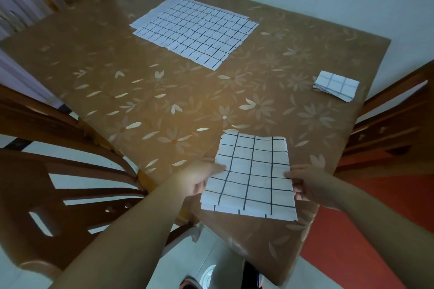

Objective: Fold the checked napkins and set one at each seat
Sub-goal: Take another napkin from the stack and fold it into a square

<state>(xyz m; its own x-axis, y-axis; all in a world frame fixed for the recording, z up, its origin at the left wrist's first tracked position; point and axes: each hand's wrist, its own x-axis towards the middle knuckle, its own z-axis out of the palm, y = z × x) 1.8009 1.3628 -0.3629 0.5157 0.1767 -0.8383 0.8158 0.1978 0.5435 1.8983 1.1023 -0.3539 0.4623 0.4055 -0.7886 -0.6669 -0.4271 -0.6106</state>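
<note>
A partly folded white napkin with a dark check is held just above the near corner of the table. My left hand pinches its left edge, thumb on top. My right hand pinches its right edge. Farther back in the middle of the table lies a pile of unfolded checked napkins, spread flat. A small folded checked napkin rests near the right edge of the table, in front of the right chair.
The table carries a brown cloth with a pale flower print. A wooden chair stands at the near left, another wooden chair at the right. A red floor area shows at the lower right.
</note>
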